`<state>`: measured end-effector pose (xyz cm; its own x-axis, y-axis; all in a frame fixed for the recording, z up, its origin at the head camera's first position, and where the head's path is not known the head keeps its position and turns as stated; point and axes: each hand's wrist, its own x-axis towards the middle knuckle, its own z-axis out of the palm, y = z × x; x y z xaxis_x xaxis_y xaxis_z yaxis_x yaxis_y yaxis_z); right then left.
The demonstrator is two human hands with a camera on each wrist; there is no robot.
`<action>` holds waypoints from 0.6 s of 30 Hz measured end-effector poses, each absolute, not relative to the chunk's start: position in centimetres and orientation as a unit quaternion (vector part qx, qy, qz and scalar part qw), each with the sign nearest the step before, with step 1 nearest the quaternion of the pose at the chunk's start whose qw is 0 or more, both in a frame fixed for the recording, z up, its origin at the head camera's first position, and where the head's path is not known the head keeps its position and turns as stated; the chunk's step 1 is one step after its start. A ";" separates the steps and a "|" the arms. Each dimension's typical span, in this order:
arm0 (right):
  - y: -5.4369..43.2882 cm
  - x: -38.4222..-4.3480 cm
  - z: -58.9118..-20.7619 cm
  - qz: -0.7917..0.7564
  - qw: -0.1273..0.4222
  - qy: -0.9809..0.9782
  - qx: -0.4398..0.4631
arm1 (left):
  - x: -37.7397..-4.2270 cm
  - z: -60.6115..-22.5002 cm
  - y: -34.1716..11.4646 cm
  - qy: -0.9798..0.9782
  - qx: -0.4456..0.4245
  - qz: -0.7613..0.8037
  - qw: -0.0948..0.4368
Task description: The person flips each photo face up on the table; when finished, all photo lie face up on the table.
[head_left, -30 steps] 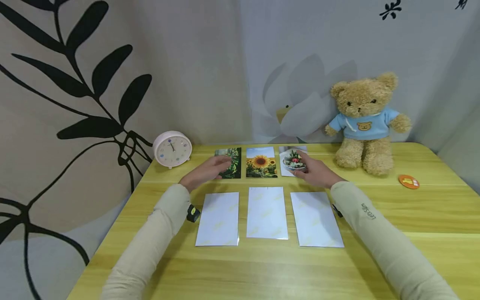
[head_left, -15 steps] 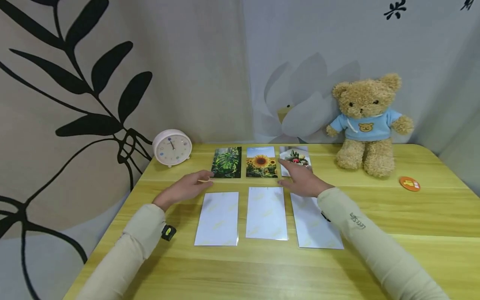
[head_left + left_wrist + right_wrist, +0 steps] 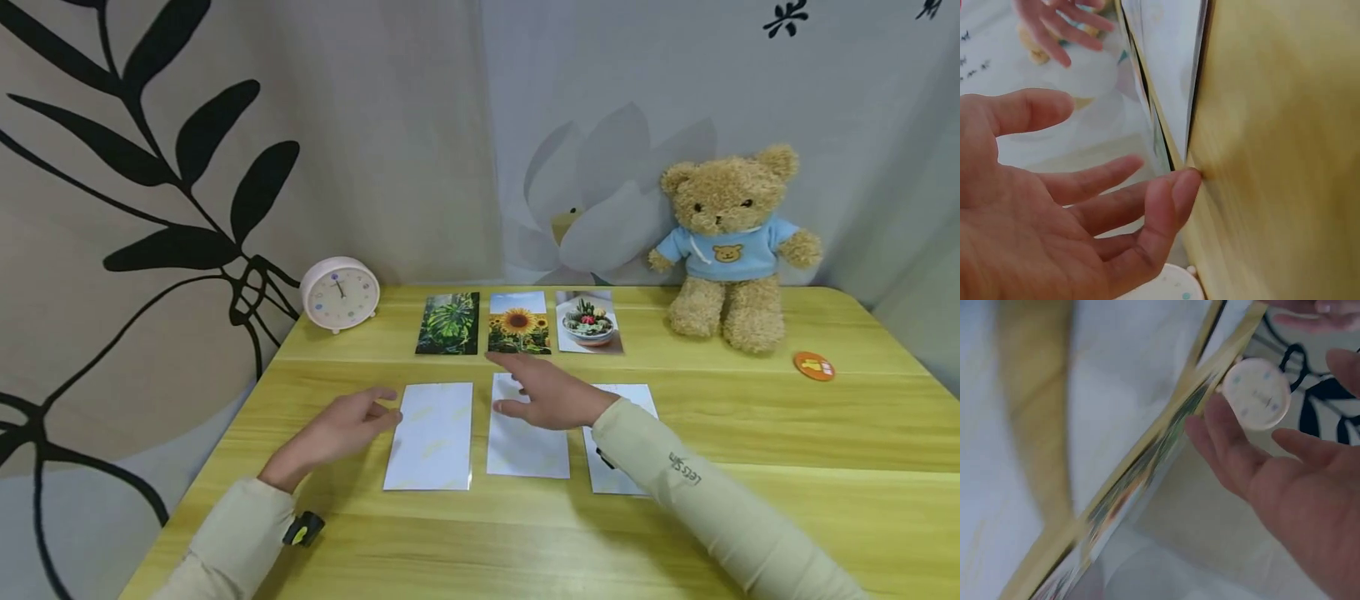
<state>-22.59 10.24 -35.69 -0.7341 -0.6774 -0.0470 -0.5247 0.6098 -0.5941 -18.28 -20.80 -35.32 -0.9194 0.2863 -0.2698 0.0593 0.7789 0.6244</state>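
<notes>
"Three across the near row of the wooden table [image 3: 480, 542], look: left white card [image 3: 428, 437], middle white card [image 3: 527, 454] and right white card [image 3: 617, 481], faint yellow marks on their faces."

"And the left hand [image 3: 341, 429]?"

"Right at the outer edge of the left white card! Fingers loosely bent, thumb well apart from them, nothing in its grip. Whether a fingertip touches the card, I can't tell from where I stand."

"What about the right hand [image 3: 551, 393]?"

"Out over the middle white card, covering part of it! Fingers stretched towards the lower edge of the sunflower picture [image 3: 519, 323], thumb held apart, palm free. Contact with either one? Can't tell. That pale sleeve [image 3: 697, 479] hides some of the right white card, too."

"Call the back row for me!"

"Green leaf picture [image 3: 447, 324] on the left, sunflower picture in the middle, cactus bowl picture [image 3: 589, 322] on the right, narrow gaps between them."

"And the crowd?"

"Pale round clock [image 3: 340, 294] at the back left! Teddy bear [image 3: 726, 242] in a blue top, upright at the back right, and an orange disc [image 3: 814, 366] lying near its feet, off to the right."
</notes>
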 end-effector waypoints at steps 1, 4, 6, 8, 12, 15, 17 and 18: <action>9.8 -22.2 -35.7 -0.293 0.143 0.880 -0.345 | -17.8 -35.3 -20.8 0.928 0.093 0.317 0.175; 8.4 -21.1 -35.9 -0.311 0.170 0.864 -0.357 | -16.6 -35.4 -20.4 0.939 0.092 0.292 0.156; 7.5 -20.4 -36.1 -0.311 0.183 0.860 -0.361 | -16.0 -35.7 -19.9 0.949 0.091 0.269 0.140; 6.6 -19.8 -36.3 -0.298 0.188 0.863 -0.361 | -15.5 -35.9 -19.3 0.957 0.093 0.248 0.121; 5.2 -18.9 -36.9 -0.267 0.196 0.879 -0.343 | -14.8 -36.3 -18.7 0.964 0.100 0.231 0.086; 4.6 -18.6 -37.2 -0.253 0.203 0.887 -0.328 | -14.6 -36.6 -18.7 0.962 0.097 0.241 0.083; 4.3 -18.4 -37.3 -0.249 0.203 0.890 -0.324 | -14.6 -36.7 -19.0 0.952 0.091 0.276 0.099; 4.2 -18.4 -37.3 -0.249 0.202 0.891 -0.322 | -14.8 -36.7 -19.2 0.944 0.084 0.301 0.110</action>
